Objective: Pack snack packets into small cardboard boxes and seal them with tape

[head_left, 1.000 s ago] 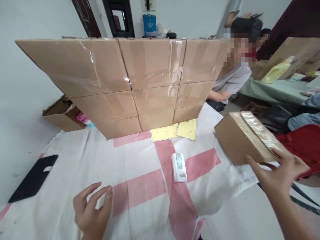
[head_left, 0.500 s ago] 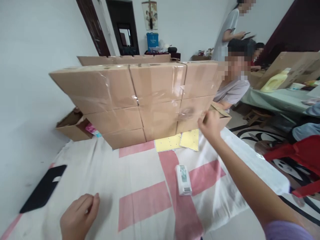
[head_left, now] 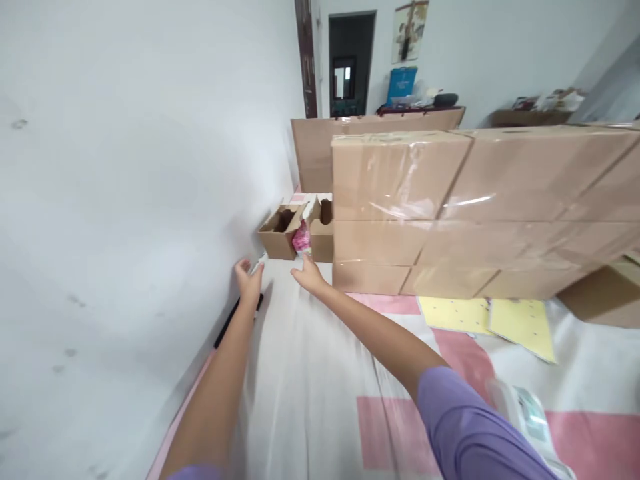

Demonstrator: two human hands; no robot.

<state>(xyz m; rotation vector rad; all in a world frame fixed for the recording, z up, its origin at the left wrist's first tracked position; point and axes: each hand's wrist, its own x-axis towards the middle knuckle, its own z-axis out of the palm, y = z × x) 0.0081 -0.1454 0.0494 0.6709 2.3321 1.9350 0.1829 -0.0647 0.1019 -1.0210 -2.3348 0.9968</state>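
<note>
My left hand (head_left: 249, 281) reaches forward along the wall, thumb and fingers apart. A small white item (head_left: 259, 262) lies just beyond it, too unclear to name. Stretched out beside it, my right hand (head_left: 309, 275) has its thumb and forefinger apart, the fingertip at the lower end of a pink packet (head_left: 301, 238). Whether it touches the packet I cannot tell. The packet stands between an open cardboard box (head_left: 280, 244) at the wall and a second open cardboard box (head_left: 321, 243).
A wall of taped cardboard boxes (head_left: 383, 243) stands to the right, with a cardboard sheet (head_left: 315, 157) behind it. Yellow dotted sheets (head_left: 523, 323) and a blurred white dispenser-like item (head_left: 533, 420) lie on the tablecloth (head_left: 300, 373). A black flat object (head_left: 227, 323) rests by the wall.
The view has swung left. Both hands have reached forward to the small open boxes by the wall; my right hand has left the right end of the stacked boxes. My left hand has opened.
</note>
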